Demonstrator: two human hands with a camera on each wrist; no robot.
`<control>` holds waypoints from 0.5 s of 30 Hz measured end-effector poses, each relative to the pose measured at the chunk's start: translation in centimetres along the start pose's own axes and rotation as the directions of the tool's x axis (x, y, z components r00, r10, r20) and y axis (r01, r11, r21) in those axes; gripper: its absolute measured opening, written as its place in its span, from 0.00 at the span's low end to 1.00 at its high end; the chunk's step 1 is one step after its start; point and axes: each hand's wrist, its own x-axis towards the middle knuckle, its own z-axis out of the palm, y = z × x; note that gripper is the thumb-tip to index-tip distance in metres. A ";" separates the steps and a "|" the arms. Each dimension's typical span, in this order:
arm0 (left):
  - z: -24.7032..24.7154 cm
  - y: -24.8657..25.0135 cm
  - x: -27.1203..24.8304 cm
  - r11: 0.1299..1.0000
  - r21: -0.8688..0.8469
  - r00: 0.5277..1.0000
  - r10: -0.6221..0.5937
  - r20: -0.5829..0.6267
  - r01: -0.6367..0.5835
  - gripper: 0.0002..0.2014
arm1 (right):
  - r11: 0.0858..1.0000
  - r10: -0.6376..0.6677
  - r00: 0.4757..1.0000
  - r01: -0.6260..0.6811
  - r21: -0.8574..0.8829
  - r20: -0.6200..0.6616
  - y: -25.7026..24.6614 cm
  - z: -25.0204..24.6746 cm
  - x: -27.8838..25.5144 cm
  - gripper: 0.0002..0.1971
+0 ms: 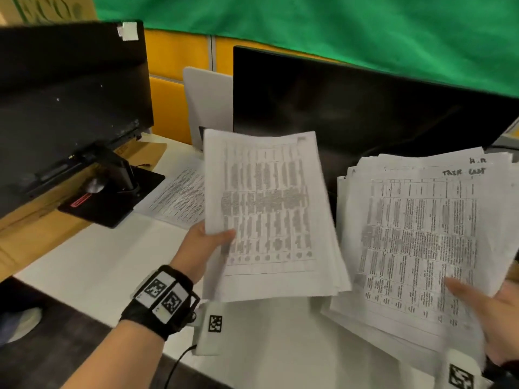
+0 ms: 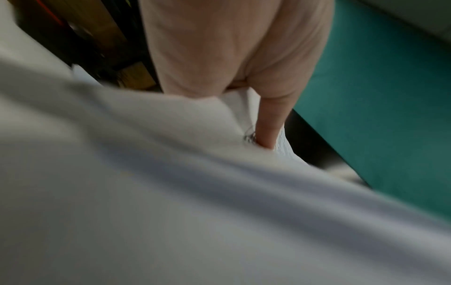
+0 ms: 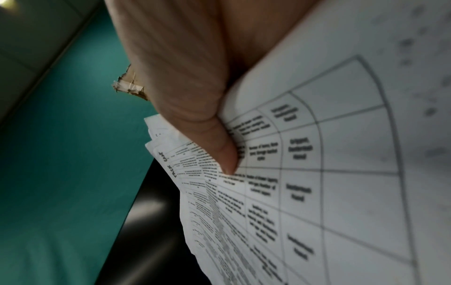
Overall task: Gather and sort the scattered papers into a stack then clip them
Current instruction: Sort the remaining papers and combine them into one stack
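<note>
1. Left hand pinching a small bundle of sheets at its near-left edge, thumb on top, fingers underneath; bundle held up over the desk, left of centre.
2. Right hand gripping a thicker, fanned pile of papers at its near-right corner, thumb pressed on the printed table; pile raised on the right, just beside the small bundle.
3. One more printed sheet lying flat on the desk, far left, near the monitor stand; likely to be forgotten if not picked up before clipping.
4. Risk of sheets sliding out of the fanned pile: edges uneven, grip at a single corner only.
5. Risk of creasing or bent corners when merging, with both lots sagging and unsupported in the air.
6. Risk of a crooked stack if joined without tapping the edges square on the desk.
7. No clip visible anywhere; location impossible to tell.
</note>
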 end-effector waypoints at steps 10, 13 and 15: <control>3.8 -2.4 0.5 0.959 -0.026 0.886 -0.250 0.391 0.283 0.23 | 0.950 -0.020 0.964 -0.065 0.307 0.265 -5.2 10.8 -5.8 0.22; 3.4 -2.9 -0.2 0.944 -0.034 0.828 -0.271 0.491 0.329 0.20 | 0.939 0.004 0.964 -0.095 0.331 0.265 -4.3 12.5 -6.2 0.17; 3.0 -2.8 -0.3 0.946 -0.025 0.830 -0.271 0.488 0.323 0.21 | 0.939 0.028 0.958 -0.122 0.321 0.285 -4.4 13.7 -6.9 0.19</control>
